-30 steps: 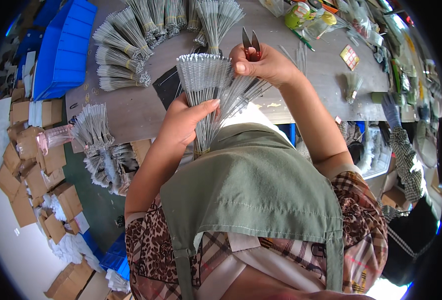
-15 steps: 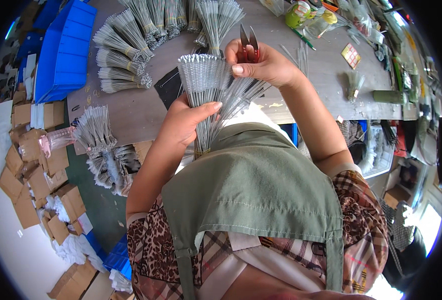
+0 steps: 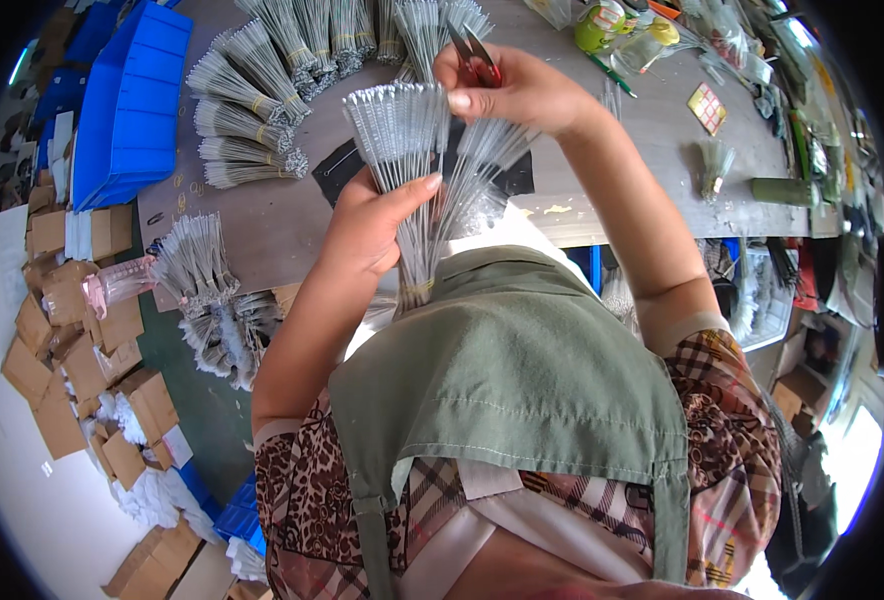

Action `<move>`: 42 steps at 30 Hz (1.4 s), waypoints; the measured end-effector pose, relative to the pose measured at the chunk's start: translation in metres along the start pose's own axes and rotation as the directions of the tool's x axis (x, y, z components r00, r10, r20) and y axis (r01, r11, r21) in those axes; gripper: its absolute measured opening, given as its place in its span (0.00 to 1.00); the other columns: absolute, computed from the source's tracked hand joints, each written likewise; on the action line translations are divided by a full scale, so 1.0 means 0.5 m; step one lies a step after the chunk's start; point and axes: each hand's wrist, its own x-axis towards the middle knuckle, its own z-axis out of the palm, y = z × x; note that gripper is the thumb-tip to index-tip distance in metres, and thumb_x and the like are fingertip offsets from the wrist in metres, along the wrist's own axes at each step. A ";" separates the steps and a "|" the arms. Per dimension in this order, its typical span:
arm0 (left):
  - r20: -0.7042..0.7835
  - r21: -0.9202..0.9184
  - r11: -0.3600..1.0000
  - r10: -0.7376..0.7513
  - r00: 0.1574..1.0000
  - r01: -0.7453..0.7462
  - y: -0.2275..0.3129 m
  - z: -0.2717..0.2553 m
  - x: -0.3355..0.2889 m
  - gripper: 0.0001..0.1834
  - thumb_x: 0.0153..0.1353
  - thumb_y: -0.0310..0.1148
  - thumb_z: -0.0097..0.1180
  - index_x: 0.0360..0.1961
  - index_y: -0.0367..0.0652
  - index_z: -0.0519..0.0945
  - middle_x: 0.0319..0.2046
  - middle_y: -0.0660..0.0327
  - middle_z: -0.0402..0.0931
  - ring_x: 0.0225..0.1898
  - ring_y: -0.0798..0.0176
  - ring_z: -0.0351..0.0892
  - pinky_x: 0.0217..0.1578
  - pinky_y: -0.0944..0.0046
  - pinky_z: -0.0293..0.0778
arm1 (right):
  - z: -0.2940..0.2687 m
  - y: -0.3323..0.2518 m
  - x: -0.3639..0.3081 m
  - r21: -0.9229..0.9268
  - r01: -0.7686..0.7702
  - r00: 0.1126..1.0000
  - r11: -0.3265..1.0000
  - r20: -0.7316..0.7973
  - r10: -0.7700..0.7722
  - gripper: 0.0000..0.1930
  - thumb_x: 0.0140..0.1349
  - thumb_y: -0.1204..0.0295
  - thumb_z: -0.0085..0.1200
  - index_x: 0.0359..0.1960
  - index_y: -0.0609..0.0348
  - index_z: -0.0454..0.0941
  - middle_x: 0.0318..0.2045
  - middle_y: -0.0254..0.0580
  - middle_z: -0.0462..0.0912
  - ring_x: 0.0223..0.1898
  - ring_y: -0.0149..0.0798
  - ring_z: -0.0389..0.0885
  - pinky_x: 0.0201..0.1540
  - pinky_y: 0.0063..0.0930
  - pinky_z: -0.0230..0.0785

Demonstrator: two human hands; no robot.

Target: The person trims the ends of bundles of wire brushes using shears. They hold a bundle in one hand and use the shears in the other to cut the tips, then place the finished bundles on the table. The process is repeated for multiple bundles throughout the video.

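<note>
In front of the apron, my left hand [image 3: 367, 232] is closed round a fanned bundle of thin wire brushes [image 3: 394, 125], its thumb lying across the stems. The white-tipped bristle ends point away from me, and a yellow band gathers the stems near the apron. Part of the bundle splays to the right. My right hand [image 3: 534, 98] grips small red-handled scissors [image 3: 478, 66], blades pointing up and slightly parted. Its thumb and forefinger pinch at the brush ends along the bundle's right side; what exactly they hold is hidden.
Several banded brush bundles [image 3: 252, 80] lie in an arc on the grey table [image 3: 292, 225]. A blue bin [image 3: 132, 105] stands at the left, near more brushes [image 3: 194, 262] at the table edge. Cardboard boxes [image 3: 87, 365] are piled below. Far right hold a green pen [image 3: 614, 76] and bags.
My right hand has shifted slightly left and away from me with the scissors. The bundle is fanned wider, with a gap between its left and right parts.
</note>
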 end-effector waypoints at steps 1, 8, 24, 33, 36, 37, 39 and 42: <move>-0.014 -0.046 0.999 0.017 1.000 -0.017 -0.002 0.007 0.004 0.15 0.53 0.23 0.56 0.43 0.35 0.72 0.35 0.57 0.75 0.33 0.63 0.77 0.33 0.64 0.75 | -0.016 -0.008 0.015 0.003 0.007 0.998 1.000 0.054 -0.007 0.17 0.53 0.61 0.61 0.36 0.57 0.69 0.24 0.26 0.68 0.28 0.22 0.66 0.33 0.16 0.59; -0.043 -0.172 0.985 -0.018 0.999 0.010 -0.033 0.000 -0.008 0.14 0.54 0.23 0.55 0.43 0.36 0.72 0.35 0.57 0.75 0.36 0.61 0.76 0.39 0.59 0.76 | -0.004 0.014 0.050 -0.062 -0.133 0.978 0.989 0.157 0.141 0.15 0.49 0.61 0.64 0.27 0.55 0.72 0.24 0.23 0.71 0.30 0.21 0.67 0.39 0.17 0.58; -0.102 -0.211 0.977 -0.036 0.994 0.014 -0.079 -0.073 -0.040 0.15 0.55 0.24 0.55 0.43 0.33 0.71 0.35 0.59 0.76 0.34 0.66 0.76 0.35 0.67 0.74 | 0.047 0.084 0.061 0.173 -0.205 0.965 0.963 0.203 0.169 0.14 0.50 0.69 0.64 0.35 0.57 0.72 0.26 0.24 0.73 0.31 0.21 0.72 0.38 0.15 0.63; -0.218 -0.156 0.987 0.007 0.976 -0.042 -0.087 -0.084 -0.060 0.12 0.56 0.24 0.52 0.42 0.33 0.72 0.34 0.57 0.75 0.34 0.64 0.77 0.36 0.63 0.76 | 0.072 0.087 0.073 0.219 -0.177 0.961 0.960 0.248 0.121 0.09 0.50 0.78 0.57 0.32 0.58 0.70 0.27 0.29 0.74 0.37 0.25 0.75 0.41 0.17 0.65; -0.227 -0.177 0.983 0.004 0.974 -0.046 -0.082 -0.088 -0.067 0.11 0.56 0.23 0.52 0.41 0.33 0.72 0.34 0.57 0.75 0.35 0.64 0.77 0.36 0.63 0.76 | 0.080 0.094 0.078 0.204 -0.163 0.959 0.965 0.263 0.106 0.07 0.53 0.76 0.55 0.30 0.58 0.69 0.26 0.29 0.74 0.35 0.26 0.76 0.40 0.18 0.66; -0.226 -0.177 0.983 0.000 0.974 -0.041 -0.083 -0.086 -0.067 0.12 0.55 0.23 0.53 0.42 0.33 0.72 0.35 0.58 0.75 0.34 0.65 0.77 0.36 0.65 0.75 | 0.082 0.097 0.077 0.169 -0.166 0.960 0.971 0.251 0.121 0.06 0.54 0.75 0.54 0.31 0.58 0.69 0.26 0.29 0.74 0.34 0.26 0.76 0.39 0.19 0.66; -0.226 -0.181 0.983 -0.008 0.974 -0.034 -0.088 -0.081 -0.067 0.15 0.54 0.22 0.53 0.44 0.34 0.70 0.36 0.59 0.75 0.34 0.68 0.76 0.36 0.67 0.74 | 0.080 0.102 0.078 0.064 -0.169 0.962 0.984 0.229 0.150 0.05 0.58 0.72 0.51 0.31 0.57 0.69 0.26 0.28 0.74 0.31 0.25 0.75 0.36 0.20 0.66; -0.278 -0.154 0.988 -0.022 0.960 -0.022 -0.101 -0.060 -0.058 0.15 0.54 0.22 0.53 0.44 0.34 0.70 0.36 0.59 0.75 0.34 0.68 0.75 0.36 0.67 0.74 | 0.053 0.095 0.087 -0.166 -0.163 0.966 0.973 0.173 0.191 0.09 0.62 0.65 0.46 0.33 0.56 0.70 0.23 0.29 0.74 0.27 0.25 0.72 0.32 0.21 0.65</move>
